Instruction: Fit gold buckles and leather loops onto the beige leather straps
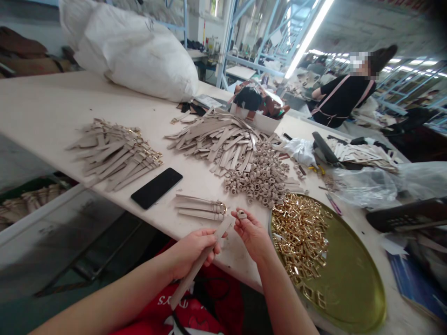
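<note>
My left hand [199,246] is closed around a long beige strap [190,282], which slants up from my lap over the table's front edge. Between the fingertips of my right hand [254,237] is a small beige strap loop [241,215], close to the strap's upper end. Just beyond my hands lie several straps with gold buckles [200,207]. A heap of the same small loops [263,179] sits past my right hand. To the right, a round gold tray [356,279] carries a pile of gold buckles [300,237].
A black phone [157,187] lies left of my hands, with a pile of buckled straps [118,153] behind it. Loose straps [220,139] are heaped mid-table. Farther back are a large white sack [132,51], plastic bags [366,186] and a person [342,100] in dark clothing.
</note>
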A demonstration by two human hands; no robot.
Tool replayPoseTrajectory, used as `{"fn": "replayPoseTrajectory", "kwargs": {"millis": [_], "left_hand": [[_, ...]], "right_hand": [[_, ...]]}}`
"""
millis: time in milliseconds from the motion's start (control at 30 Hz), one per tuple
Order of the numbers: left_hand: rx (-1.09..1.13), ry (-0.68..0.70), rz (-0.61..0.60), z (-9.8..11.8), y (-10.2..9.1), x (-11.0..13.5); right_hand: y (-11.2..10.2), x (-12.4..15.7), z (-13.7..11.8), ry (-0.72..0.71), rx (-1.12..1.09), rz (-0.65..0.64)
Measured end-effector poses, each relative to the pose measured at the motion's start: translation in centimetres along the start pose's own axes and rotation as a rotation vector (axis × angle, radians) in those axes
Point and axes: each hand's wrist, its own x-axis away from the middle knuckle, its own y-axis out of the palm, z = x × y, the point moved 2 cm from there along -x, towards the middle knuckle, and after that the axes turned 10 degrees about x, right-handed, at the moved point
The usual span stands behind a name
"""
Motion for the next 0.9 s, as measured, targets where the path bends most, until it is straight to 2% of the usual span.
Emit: {"fn": "replayPoseTrajectory", "kwargs": {"millis": [133,267,333,433,533,600,667,800,900], "left_hand": [[-0.008,0.020,0.066,0.0,-0.3,-0.5],[-0.090,0.017,0.031,0.0,-0.2,-0.8],[-0.116,0.003,0.033,0.0,-0.1,-0.8],[-0.146,-0.032,0.072,0.1,0.0,-0.6],[-0.158,-0.059,0.087,0.0,0.0,-0.3],[-0.145,-0.068,0.080,-0.1,0.0,-0.1],[-0.136,-0.068,0.079,-0.4,-0.1,0.0],[-0.136,-0.049,0.069,-0.8,-0.2,0.6],[-0.142,-0.019,0.054,-1.1,-0.1,1.1]], "right_hand": [[-0.2,0.2,0.0,-0.031,0.014,0.014],[-0.9,-0.5,0.1,-0.070,0.103,0.047],[-1.6,-1.1,0.0,-0.170,0.303,0.139],[-2.4,-1.7,-0.5,-0.433,0.825,0.304],[-2.5,-2.0,-1.0,-0.670,1.301,0.390],[-2.7,-2.3,-1.0,-0.713,1.481,0.429],[-3.1,-2.6,-1.1,-0.686,1.592,0.467],[-3.8,-2.6,-1.7,-0.683,1.639,0.527],[-3.6,-1.6,-1.9,-0.664,1.336,0.475]]}}
